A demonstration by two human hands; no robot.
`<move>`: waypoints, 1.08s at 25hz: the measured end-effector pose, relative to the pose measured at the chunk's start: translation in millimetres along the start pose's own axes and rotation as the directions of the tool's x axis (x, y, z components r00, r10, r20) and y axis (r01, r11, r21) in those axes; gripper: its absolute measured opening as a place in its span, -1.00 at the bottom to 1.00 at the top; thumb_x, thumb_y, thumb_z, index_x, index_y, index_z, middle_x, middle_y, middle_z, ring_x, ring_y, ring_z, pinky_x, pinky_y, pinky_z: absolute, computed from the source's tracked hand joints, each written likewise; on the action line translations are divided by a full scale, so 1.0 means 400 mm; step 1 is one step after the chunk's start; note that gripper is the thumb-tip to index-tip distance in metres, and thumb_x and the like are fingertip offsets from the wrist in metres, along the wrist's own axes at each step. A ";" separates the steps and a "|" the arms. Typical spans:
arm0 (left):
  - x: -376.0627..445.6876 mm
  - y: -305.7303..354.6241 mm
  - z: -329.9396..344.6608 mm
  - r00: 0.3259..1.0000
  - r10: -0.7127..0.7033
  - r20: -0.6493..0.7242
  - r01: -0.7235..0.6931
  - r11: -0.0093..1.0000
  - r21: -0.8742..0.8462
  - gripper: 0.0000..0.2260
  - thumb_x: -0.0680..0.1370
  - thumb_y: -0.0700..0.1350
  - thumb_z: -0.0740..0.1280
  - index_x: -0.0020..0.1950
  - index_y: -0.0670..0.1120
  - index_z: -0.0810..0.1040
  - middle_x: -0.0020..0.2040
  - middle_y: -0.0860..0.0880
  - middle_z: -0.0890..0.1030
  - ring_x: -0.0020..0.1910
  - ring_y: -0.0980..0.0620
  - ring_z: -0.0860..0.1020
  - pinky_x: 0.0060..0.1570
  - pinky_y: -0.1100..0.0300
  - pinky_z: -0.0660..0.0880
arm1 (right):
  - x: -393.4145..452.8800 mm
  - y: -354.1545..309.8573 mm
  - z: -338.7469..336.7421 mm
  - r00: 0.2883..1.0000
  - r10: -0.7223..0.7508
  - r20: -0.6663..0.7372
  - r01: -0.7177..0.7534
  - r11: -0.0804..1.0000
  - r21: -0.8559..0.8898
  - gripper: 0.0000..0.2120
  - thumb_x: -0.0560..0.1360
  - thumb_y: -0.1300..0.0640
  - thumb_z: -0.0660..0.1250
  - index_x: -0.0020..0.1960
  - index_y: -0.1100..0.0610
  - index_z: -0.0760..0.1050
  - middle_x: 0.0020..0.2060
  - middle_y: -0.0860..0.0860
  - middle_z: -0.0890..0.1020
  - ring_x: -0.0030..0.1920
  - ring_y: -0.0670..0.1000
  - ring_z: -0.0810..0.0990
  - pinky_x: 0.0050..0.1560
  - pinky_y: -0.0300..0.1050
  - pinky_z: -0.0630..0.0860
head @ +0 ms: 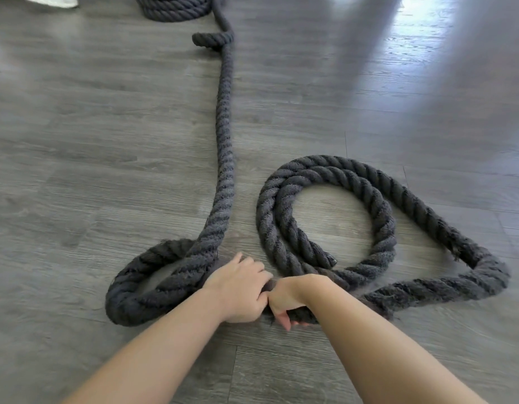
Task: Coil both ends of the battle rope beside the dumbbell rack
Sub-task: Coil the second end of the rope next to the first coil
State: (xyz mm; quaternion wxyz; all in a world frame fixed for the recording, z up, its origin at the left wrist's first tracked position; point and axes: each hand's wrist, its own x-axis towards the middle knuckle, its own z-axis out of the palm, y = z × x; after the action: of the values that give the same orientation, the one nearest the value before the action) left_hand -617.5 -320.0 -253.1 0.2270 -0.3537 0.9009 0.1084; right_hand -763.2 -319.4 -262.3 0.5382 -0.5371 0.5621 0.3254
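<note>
A thick dark grey battle rope (225, 135) runs down the grey wood floor from the top of the view. Near me it bends into a small loop (153, 275) on the left. On the right it lies in a loose flat coil (334, 211) of about two turns, with its end tucked inside. My left hand (240, 287) grips the rope between loop and coil. My right hand (287, 298) grips the same stretch right beside it, fingers curled under. A finished stacked coil (173, 7) of the rope sits at the top edge. No dumbbell rack is in view.
A white shoe (51, 0) shows at the top left corner. The rope makes a small kink (211, 39) just below the far coil. Bright window glare falls on the floor (421, 68) at the upper right.
</note>
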 end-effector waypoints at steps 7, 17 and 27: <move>-0.043 -0.086 0.071 0.979 -0.124 -0.160 0.114 0.991 -0.069 -0.35 0.41 0.57 -0.07 -0.01 0.07 0.47 0.00 0.08 0.54 0.08 0.02 0.48 0.16 0.04 0.35 | -0.069 0.103 0.034 0.731 -0.298 -0.614 0.400 0.916 0.032 -0.53 0.31 -0.23 0.52 0.04 0.08 0.63 -0.08 0.00 0.61 -0.04 0.03 0.58 -0.05 -0.07 0.52; -0.164 -0.332 0.154 0.931 -0.334 -0.145 0.335 0.942 -0.015 -0.41 0.42 0.48 0.21 0.15 0.06 0.63 0.12 0.03 0.46 0.12 -0.04 0.43 0.16 0.00 0.40 | -0.058 0.447 -0.093 0.459 0.777 -0.430 -0.198 0.561 0.804 0.44 0.07 -0.63 0.38 0.61 0.18 -0.11 0.54 0.31 0.10 0.51 0.35 0.15 0.44 0.36 0.19; 0.021 0.134 0.132 0.913 -0.139 -0.384 0.009 0.947 -0.321 -0.47 0.51 0.29 0.22 0.40 0.07 0.40 0.21 0.03 0.43 0.14 -0.05 0.48 0.13 0.03 0.40 | 0.012 0.442 -0.079 0.365 0.663 -0.653 -0.188 0.740 0.646 -0.02 0.35 -0.14 0.50 0.53 0.20 0.03 0.43 0.22 0.26 0.42 0.28 0.24 0.32 0.25 0.33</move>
State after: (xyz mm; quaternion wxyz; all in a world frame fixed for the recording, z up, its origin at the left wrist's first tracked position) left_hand -642.2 -267.5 -301.3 -0.0175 -0.4338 0.8854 0.1659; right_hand -939.3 -313.1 -297.7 0.1886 -0.3053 0.9334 0.0014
